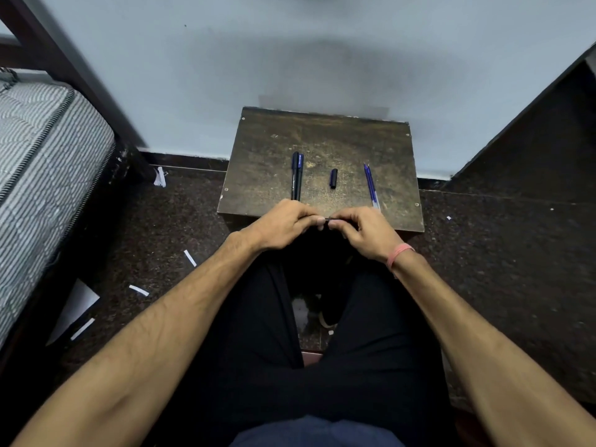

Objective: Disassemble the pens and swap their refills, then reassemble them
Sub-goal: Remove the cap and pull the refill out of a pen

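Note:
A small dark wooden table (pixel 264 162) stands against the wall. On it lie two dark capped pens (pixel 297 175) side by side at the left, a loose dark blue cap (pixel 333 178) in the middle, and two blue refills (pixel 371 185) at the right. My left hand (pixel 283 222) and my right hand (pixel 362 229) meet at the table's near edge. Between their fingertips they pinch a dark pen body (pixel 327 219), mostly hidden by the fingers.
A striped mattress (pixel 42 175) on a dark bed frame is at the left. A dark cabinet side (pixel 532 133) rises at the right. White paper scraps (pixel 138 290) lie on the dark speckled floor. My legs in black trousers are below the hands.

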